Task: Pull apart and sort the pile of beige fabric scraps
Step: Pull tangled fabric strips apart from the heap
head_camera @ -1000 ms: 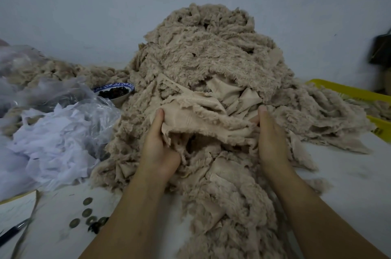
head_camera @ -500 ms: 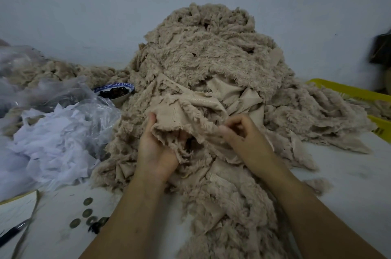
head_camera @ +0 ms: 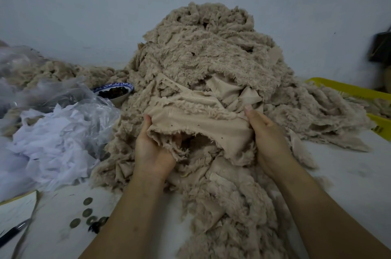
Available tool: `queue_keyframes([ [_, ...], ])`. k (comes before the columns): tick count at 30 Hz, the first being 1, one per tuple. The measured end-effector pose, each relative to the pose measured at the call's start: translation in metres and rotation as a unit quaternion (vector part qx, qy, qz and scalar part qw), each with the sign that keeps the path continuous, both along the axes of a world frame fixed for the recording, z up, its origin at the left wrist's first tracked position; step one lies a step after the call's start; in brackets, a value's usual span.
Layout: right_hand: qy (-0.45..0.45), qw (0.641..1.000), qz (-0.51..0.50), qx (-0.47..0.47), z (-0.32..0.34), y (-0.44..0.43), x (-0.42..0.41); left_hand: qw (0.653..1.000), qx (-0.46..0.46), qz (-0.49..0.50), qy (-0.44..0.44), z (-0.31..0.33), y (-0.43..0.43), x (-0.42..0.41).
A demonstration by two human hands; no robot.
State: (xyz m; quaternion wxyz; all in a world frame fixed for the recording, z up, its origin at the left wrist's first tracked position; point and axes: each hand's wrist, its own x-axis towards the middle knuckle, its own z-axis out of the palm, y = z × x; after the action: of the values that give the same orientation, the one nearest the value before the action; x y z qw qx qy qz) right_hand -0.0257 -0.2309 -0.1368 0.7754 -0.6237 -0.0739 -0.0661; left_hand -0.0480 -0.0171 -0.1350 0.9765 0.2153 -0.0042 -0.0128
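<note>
Far left, at the edge of the white table point(head_camera: 53, 235): a pen point(head_camera: 11, 234) beside a notebook corner point(head_camera: 19, 206), then a scatter of coins point(head_camera: 86, 213). Above these, a clear plastic bag point(head_camera: 63, 98) bulging with white scraps point(head_camera: 53, 144). Behind it, a low heap of beige fabric point(head_camera: 42, 70), perhaps already sorted, though impossible to confirm from here. Next along, a blue-rimmed bowl point(head_camera: 115, 91) of dark pieces, right at the foot of the main mound.

Centre frame: the pile of beige fabric scraps point(head_camera: 207, 51), heaped high against the wall and spilling forward toward the camera. At its front, the left hand point(head_camera: 154, 151), fingers point(head_camera: 148, 119) curled round the left edge of one scrap point(head_camera: 201, 127), smooth backing up, fuzzy fringe hanging below. Stretched across to the right hand point(head_camera: 268, 140), thumb on top and fingers tucked beneath, pinching the opposite edge. Raised only a little off the mound; lower end lost in the tangle, so hard to say whether free of its neighbours.

Far right: a yellow crate point(head_camera: 347, 88) with more beige fabric draped in it, and a dark object point(head_camera: 380, 47) against the wall, too blurred to name.

Judged early in the job: one piece in hand, separation under way, nearly the whole mound left to pull apart and sort.
</note>
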Motion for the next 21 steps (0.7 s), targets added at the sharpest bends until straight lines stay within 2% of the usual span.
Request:
queue_keyframes([
  [8, -0.014, 0.979, -0.078, -0.187, -0.002, -0.018, -0.001, 0.999, -0.011, 0.042, -0.004, -0.002, 0.009, 0.004],
  [10, -0.02, 0.982, -0.069, -0.176, -0.002, -0.017, -0.001, 0.997, 0.052, 0.032, -0.044, 0.001, 0.003, 0.001],
  [11, -0.034, 0.981, -0.067, -0.176, -0.001, -0.013, -0.003, 0.991, 0.116, 0.025, -0.057, 0.001, -0.002, -0.003],
  [13, -0.072, 0.975, -0.069, -0.197, 0.003, -0.001, -0.01, 0.953, 0.291, 0.009, -0.077, 0.002, -0.021, -0.012],
  [15, -0.103, 0.97, -0.059, -0.213, 0.001, 0.012, -0.013, 0.852, 0.51, -0.018, -0.116, 0.0, -0.042, -0.02],
  [16, -0.111, 0.969, -0.054, -0.215, -0.001, 0.016, -0.014, 0.808, 0.573, -0.034, -0.135, -0.003, -0.052, -0.022],
  [17, -0.11, 0.969, -0.048, -0.214, -0.003, 0.018, -0.015, 0.789, 0.597, -0.032, -0.14, -0.007, -0.058, -0.024],
  [21, -0.108, 0.972, -0.066, -0.2, -0.001, 0.012, -0.015, 0.86, 0.504, 0.045, -0.067, -0.006, -0.053, -0.021],
])
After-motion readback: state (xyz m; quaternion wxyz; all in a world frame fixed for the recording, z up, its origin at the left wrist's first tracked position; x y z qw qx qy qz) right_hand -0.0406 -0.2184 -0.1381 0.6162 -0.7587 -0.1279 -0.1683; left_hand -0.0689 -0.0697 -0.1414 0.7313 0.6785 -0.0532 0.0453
